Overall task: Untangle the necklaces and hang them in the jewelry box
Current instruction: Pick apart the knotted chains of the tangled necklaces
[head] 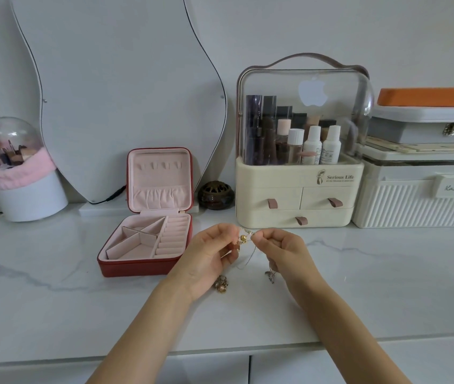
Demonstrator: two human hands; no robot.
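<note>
A knot of thin necklaces with a gold bead hangs between my two hands above the marble counter. My left hand pinches the tangle from the left, and a beaded cluster dangles below its palm. From the right, my right hand pinches the chain, with a small pendant hanging under it. The red jewelry box lies open just left of my left hand. Its pink lid stands upright, showing a row of small hooks with nothing on them.
A cream cosmetics organiser with drawers stands behind my hands. White storage boxes sit at the right, a small dark incense pot beside the box lid, a wavy mirror behind, and a pink-trimmed brush holder at the far left.
</note>
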